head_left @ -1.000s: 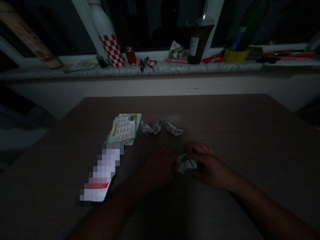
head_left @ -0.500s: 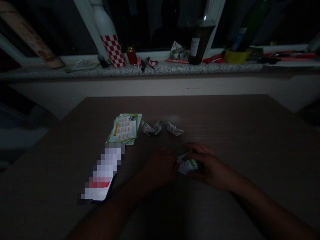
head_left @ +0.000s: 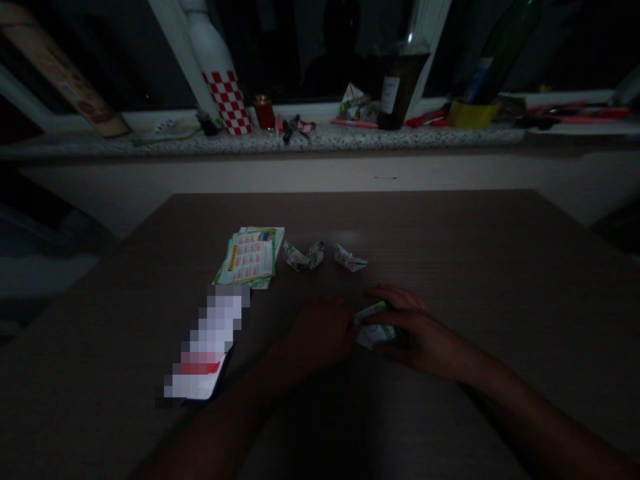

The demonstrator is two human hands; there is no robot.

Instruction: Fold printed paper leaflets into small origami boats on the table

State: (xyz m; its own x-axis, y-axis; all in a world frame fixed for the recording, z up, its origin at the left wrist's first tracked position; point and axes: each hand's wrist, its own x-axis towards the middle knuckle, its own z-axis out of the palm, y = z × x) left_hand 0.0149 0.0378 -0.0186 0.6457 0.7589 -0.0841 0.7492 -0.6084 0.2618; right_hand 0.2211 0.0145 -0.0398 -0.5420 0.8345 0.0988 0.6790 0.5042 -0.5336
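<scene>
Between my two hands lies a small printed paper sheet [head_left: 374, 337], white and green, partly covered by my fingers. My left hand [head_left: 324, 333] is closed at the sheet's left edge, its fingertips mostly in shadow. My right hand [head_left: 417, 337] grips the right side, with the index finger stretched across the paper and the thumb at the near edge. Just beyond are boat-like folded paper pieces [head_left: 350, 259], also printed, standing in a row. Left of them sits a stack of printed leaflets [head_left: 250, 257], green and white.
A phone [head_left: 213, 347] with a lit, blurred screen lies left of my left forearm. Behind the wooden table [head_left: 450, 227], a granite sill [head_left: 330, 139] bears a red-checked white bottle [head_left: 225, 93], a dark container [head_left: 397, 93], a yellow-based green bottle [head_left: 480, 110] and small clutter.
My right index finger has shifted slightly over the sheet, and the paper's far part now shows a green edge. The hands otherwise stay in place.
</scene>
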